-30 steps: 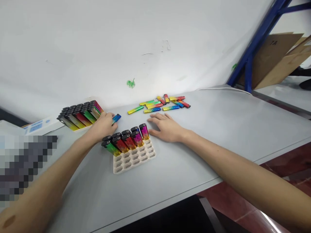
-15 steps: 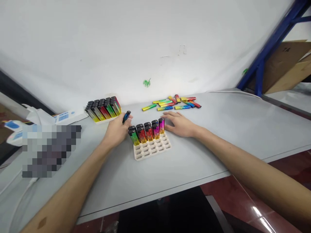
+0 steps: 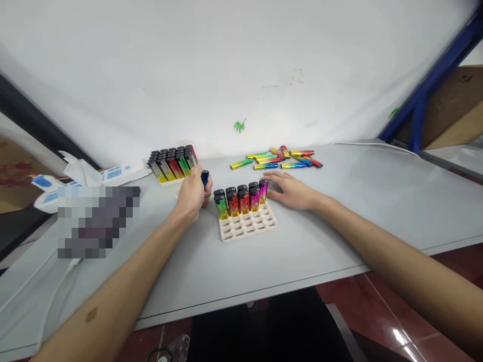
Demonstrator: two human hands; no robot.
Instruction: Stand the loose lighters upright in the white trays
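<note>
Item: red tiled floor (image 3: pixel 347 296), below the near edge.
Item: grey table (image 3: pixel 320 271), plain top.
Item: pale tray (image 3: pixel 249 232), near the table's middle, its front rows of holes bare. Nine standing lighters (image 3: pixel 233 203) show in its rear rows, green, red and magenta in front, black-topped.
Item: left hand (image 3: pixel 192 190), just left of the tray, fingers clenched round one blue lighter (image 3: pixel 205 177). The lighter stands nearly upright inside the fist, black top showing between thumb and fingers, lower part hidden.
Item: right hand (image 3: pixel 290 191), palm down on the table, fingers loosely extended, grasping nothing. Thumb and fingertips sit beside the tray's right end; whether they touch it cannot be told.
Item: dark object (image 3: pixel 98 221), pixelated, at left.
Item: white power strip (image 3: pixel 118 173), beyond it.
Item: second tray (image 3: pixel 166 182), behind the left hand, packed with upright lighters.
Item: loose lighters (image 3: pixel 266 166), multicoloured, lying in a scatter near the wall (image 3: pixel 264 50), which bears a green mark (image 3: pixel 239 125).
Item: carton (image 3: pixel 445 105), far right, lettered "7A", faintly legible.
Changes: half a second ago the blue lighter leaned in the left hand; now it is straighter and deeper in the fist. The view has swung left. Standing lighters remain nine.
</note>
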